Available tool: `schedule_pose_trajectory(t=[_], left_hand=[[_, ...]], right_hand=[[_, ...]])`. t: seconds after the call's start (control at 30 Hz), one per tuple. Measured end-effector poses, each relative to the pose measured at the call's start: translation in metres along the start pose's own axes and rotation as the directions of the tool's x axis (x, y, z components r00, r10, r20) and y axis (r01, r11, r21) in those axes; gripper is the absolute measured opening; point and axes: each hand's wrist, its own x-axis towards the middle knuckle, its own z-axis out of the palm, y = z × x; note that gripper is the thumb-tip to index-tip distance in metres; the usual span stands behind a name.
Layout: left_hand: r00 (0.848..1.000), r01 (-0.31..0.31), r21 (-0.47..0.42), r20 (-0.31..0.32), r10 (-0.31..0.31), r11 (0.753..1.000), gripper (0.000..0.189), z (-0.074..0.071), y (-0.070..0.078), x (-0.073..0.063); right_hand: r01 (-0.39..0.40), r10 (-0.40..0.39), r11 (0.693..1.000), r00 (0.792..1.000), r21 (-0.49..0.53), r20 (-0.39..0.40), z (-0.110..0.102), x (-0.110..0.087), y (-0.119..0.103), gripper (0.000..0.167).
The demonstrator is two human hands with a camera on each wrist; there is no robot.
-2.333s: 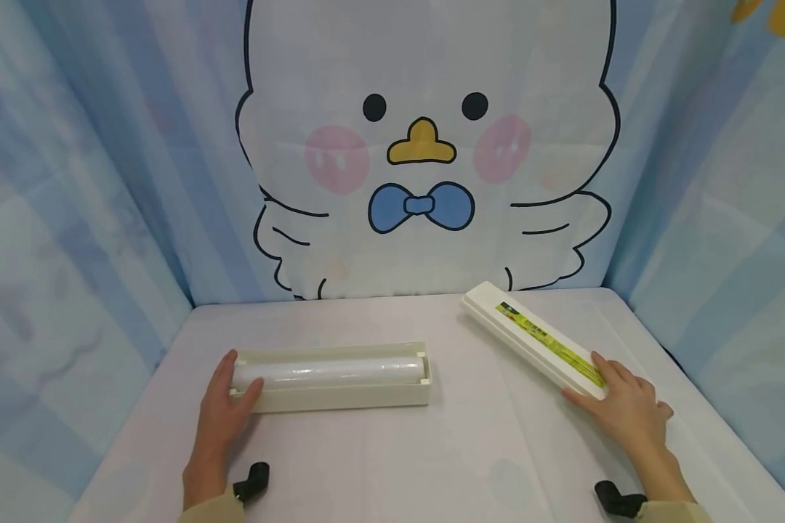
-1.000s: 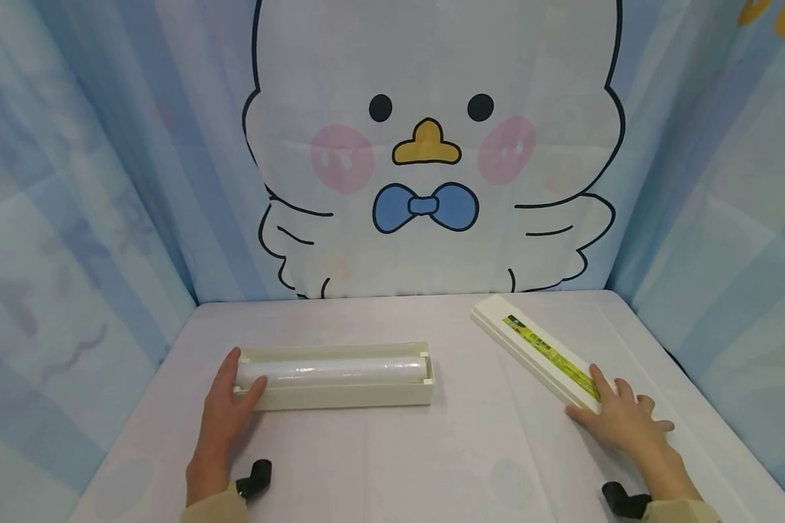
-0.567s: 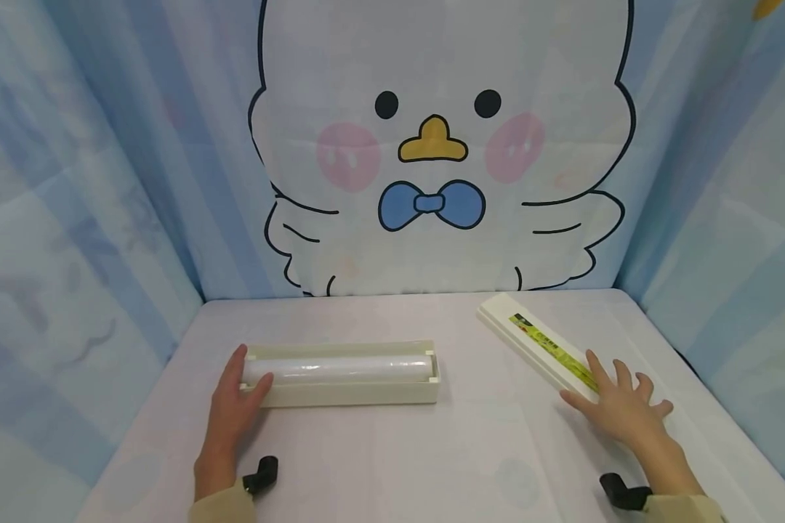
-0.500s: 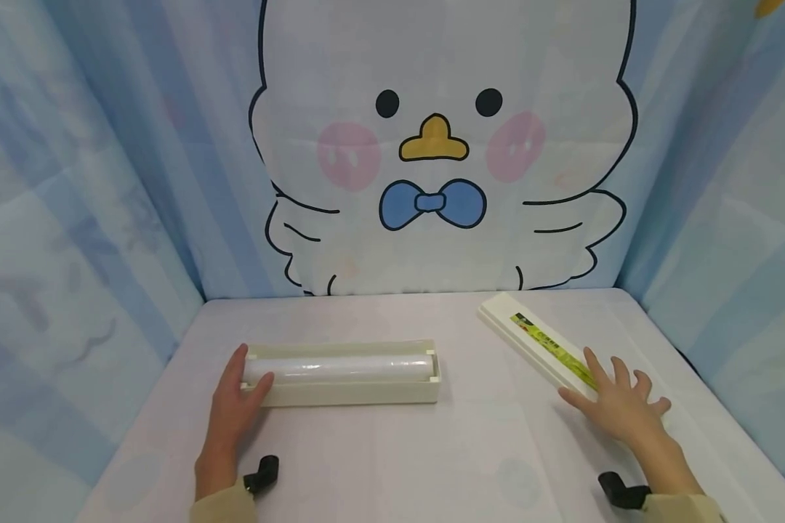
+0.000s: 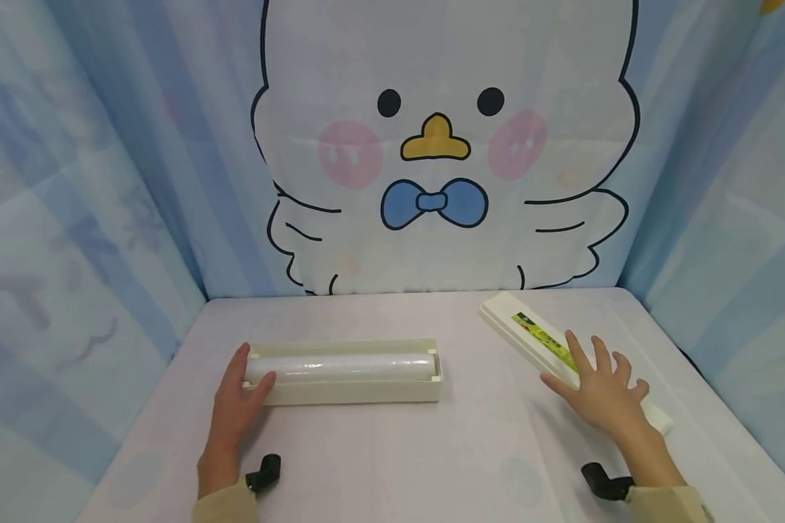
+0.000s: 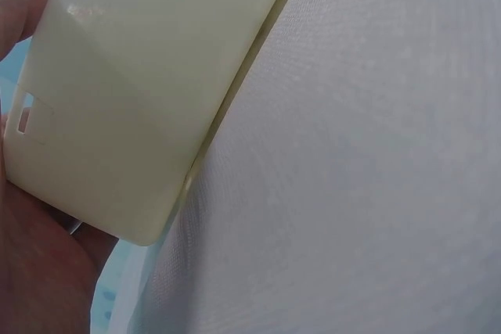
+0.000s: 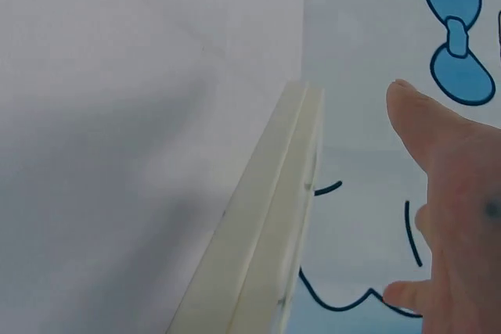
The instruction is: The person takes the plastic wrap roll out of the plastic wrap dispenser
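A cream plastic cling film box point(image 5: 360, 393) lies lengthwise on the left half of the table, its top uncovered. Inside it rests a roll of clear cling film point(image 5: 349, 367). My left hand point(image 5: 232, 410) grips the box's left end, thumb over the front wall and fingers behind; the left wrist view shows the hand around that end of the box point(image 6: 149, 91). At the right, a long white lid point(image 5: 506, 319) with a yellow-green label lies slanted. Above its near part, my right hand point(image 5: 605, 396) has spread fingers; in the right wrist view they stand apart from the lid point(image 7: 266, 224).
A white cloth covers the table point(image 5: 399, 465). Behind it hangs a curtain point(image 5: 432, 254) with a cartoon bird, and blue patterned curtains close in both sides. Black wrist-camera mounts point(image 5: 264, 472) stick out by both cuffs.
My right hand set the lid's far end lower, then let go of it, rising with spread fingers and shifting left. My left hand keeps its hold on the box.
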Motion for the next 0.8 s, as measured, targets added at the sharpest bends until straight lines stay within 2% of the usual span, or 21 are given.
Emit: schedule_pose_trajectory(t=[0.2, 0.4, 0.8], left_hand=[[0.999, -0.039, -0.002, -0.014, 0.039, 0.999, 0.079, 0.002, 0.0, 0.004], [0.999, -0.042, -0.003, -0.015, 0.042, 0.999, 0.078, 0.002, 0.003, 0.005], [1.0, 0.004, 0.008, -0.009, -0.004, 1.0, 0.078, -0.001, 0.003, 0.002]], right_hand=[[0.077, -0.075, 0.997, 0.994, 0.026, -0.085, 0.001, -0.001, -0.016, 0.096], [0.185, -0.176, 0.982, 0.967, 0.035, -0.184, 0.006, 0.0, -0.032, 0.089], [0.223, -0.214, 0.974, 0.964, 0.044, -0.156, 0.01, 0.003, -0.053, 0.086]])
